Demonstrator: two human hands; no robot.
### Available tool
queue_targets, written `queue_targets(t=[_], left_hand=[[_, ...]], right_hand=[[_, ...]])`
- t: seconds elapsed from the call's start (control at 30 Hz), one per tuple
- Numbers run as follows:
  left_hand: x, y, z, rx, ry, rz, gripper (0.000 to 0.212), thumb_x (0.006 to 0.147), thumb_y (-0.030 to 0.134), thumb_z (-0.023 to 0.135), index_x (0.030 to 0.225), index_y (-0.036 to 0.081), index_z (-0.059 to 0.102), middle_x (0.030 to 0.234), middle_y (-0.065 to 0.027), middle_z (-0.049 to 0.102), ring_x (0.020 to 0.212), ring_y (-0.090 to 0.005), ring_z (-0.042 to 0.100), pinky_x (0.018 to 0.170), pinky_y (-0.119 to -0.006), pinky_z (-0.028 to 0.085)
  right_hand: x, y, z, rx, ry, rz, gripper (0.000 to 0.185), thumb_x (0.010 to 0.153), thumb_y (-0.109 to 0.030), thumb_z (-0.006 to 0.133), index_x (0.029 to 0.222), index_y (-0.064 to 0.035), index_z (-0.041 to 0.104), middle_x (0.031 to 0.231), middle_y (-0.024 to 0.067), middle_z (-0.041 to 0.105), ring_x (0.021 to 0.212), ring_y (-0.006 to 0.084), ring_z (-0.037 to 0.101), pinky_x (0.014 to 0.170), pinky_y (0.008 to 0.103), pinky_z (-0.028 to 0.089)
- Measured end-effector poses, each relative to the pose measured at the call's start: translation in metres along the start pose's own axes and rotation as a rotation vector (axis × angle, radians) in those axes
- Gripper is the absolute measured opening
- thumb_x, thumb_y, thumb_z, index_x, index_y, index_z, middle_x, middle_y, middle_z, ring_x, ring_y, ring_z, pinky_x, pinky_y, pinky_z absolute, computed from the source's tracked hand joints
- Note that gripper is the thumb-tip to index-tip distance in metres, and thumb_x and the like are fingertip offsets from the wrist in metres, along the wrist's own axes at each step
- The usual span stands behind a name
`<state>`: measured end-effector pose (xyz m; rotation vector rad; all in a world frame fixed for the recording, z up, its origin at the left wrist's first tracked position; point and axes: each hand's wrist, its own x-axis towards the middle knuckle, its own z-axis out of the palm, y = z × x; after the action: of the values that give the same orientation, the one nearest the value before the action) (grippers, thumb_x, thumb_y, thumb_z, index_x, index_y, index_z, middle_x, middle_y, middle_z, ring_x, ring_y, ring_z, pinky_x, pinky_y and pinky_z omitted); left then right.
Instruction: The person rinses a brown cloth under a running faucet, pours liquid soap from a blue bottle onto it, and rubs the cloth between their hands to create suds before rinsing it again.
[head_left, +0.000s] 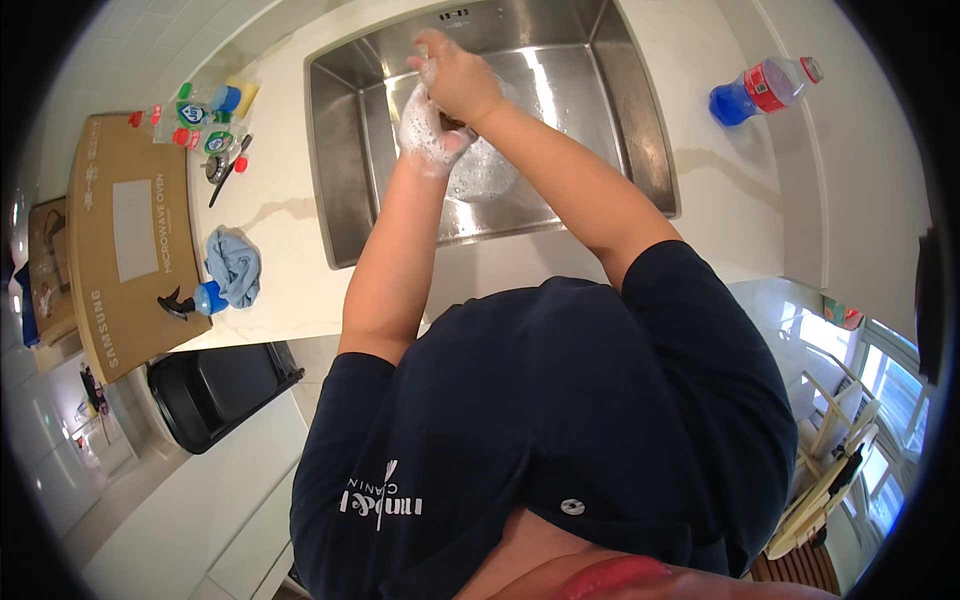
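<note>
Over the stainless steel sink (600, 135), my two hands are pressed together. White soap lather coats my left hand (426, 131) down to the wrist. My right hand (459, 84) lies across it from above, its fingers blurred and partly foamy. A small dark brown patch shows between the palms; whether it is an object or shadow I cannot make out. Beneath the hands, soap suds (484, 176) spread over the sink floor. Each hand hides part of the other, so any grip is unclear.
Left on the counter are several dish soap bottles (204, 139), a yellow sponge (246, 91), a sink strainer (215, 168), a light blue cloth (234, 268) and a spray bottle (208, 298) beside a microwave carton (131, 247). At right stands a plastic bottle of blue liquid (731, 103).
</note>
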<state>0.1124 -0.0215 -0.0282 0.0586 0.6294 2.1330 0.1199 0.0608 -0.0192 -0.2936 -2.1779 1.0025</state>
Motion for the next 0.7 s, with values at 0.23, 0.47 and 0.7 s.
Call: queue_targets(t=[0.23, 0.47, 0.7], left_hand=[[0.041, -0.033, -0.069, -1.689, -1.072, -0.022, 0.021, 0.089, 0.022, 0.043, 0.104, 0.01, 0.051, 0.078, -0.0028, 0.056, 0.09, -0.0164, 0.052, 0.082, -0.025, 0.039], [-0.002, 0.001, -0.014, -0.188, -0.06, 0.076, 0.023, 0.092, 0.017, 0.034, 0.108, 0.009, 0.047, 0.097, -0.0075, 0.054, 0.089, -0.0195, 0.056, 0.073, -0.03, 0.049], [-0.008, 0.0, 0.004, -0.25, -0.035, 0.062, 0.022, 0.094, 0.02, 0.033, 0.106, 0.009, 0.048, 0.096, -0.0061, 0.054, 0.09, -0.0193, 0.056, 0.077, -0.031, 0.048]], right_hand=[[-0.04, -0.064, 0.001, 0.092, -0.209, -0.106, 0.026, 0.084, -0.027, 0.051, 0.108, -0.0183, 0.046, 0.072, 0.0142, 0.063, 0.071, 0.033, 0.062, 0.061, 0.0451, 0.048], [-0.015, -0.021, -0.002, 0.131, -0.109, 0.105, 0.017, 0.086, -0.026, 0.049, 0.1, -0.0168, 0.045, 0.067, 0.015, 0.062, 0.062, 0.0353, 0.061, 0.054, 0.0449, 0.047], [-0.01, -0.013, -0.003, 0.129, -0.096, 0.061, 0.022, 0.085, -0.028, 0.054, 0.098, -0.0132, 0.045, 0.067, 0.0175, 0.06, 0.061, 0.0387, 0.059, 0.054, 0.0451, 0.047]])
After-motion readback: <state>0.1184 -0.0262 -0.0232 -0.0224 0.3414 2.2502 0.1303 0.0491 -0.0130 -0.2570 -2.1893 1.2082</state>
